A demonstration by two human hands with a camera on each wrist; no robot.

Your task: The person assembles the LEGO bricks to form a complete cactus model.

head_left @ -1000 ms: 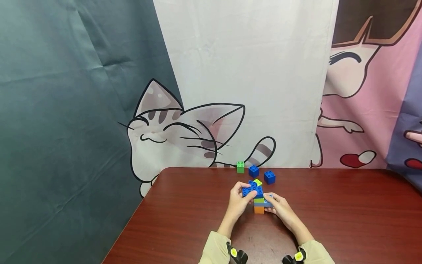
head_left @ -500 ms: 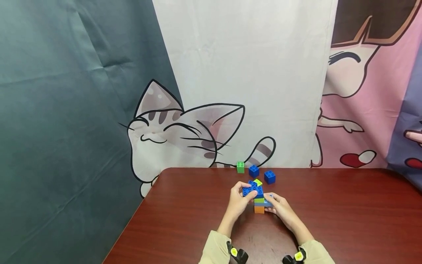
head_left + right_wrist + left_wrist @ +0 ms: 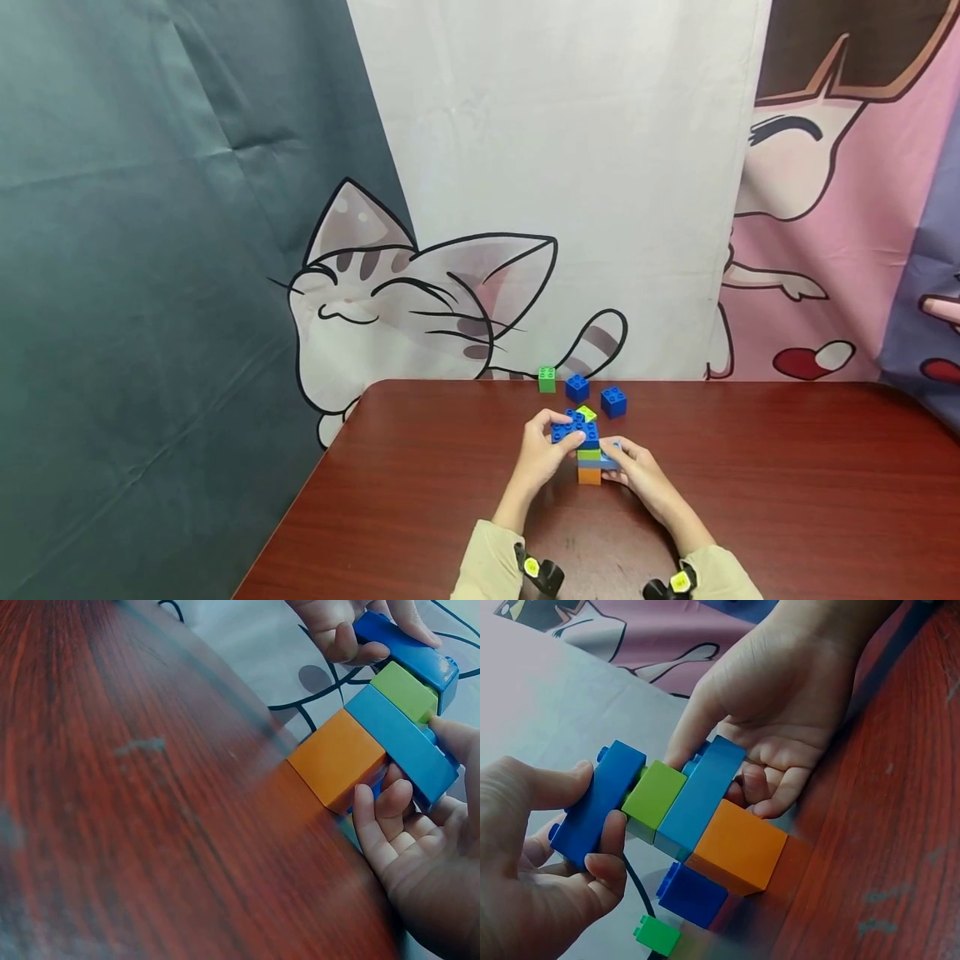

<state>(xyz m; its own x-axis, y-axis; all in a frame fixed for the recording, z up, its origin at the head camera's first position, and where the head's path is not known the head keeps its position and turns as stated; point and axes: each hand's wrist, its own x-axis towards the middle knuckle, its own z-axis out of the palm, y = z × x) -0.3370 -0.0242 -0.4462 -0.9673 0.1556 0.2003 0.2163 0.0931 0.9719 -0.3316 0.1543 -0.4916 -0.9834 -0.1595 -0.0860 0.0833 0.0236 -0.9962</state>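
A stack of toy building bricks stands on the table in front of me. From the bottom it runs an orange brick point(image 3: 741, 844), a longer light blue brick point(image 3: 701, 799), a lime brick point(image 3: 656, 796) and a long dark blue brick point(image 3: 604, 802). My left hand point(image 3: 542, 457) pinches the dark blue brick between thumb and fingers. Lime studs show in a narrow gap under it in the left wrist view. On the other side my right hand point(image 3: 641, 475) grips the jutting end of the light blue brick, thumb above and fingers curled beneath.
Beyond the stack lie a green brick point(image 3: 547, 381), a blue brick point(image 3: 577, 388) and another blue brick point(image 3: 613, 402). A lime piece point(image 3: 587, 413) peeks out behind the stack. The brown table point(image 3: 405, 483) ends at a printed cloth backdrop point(image 3: 480, 308).
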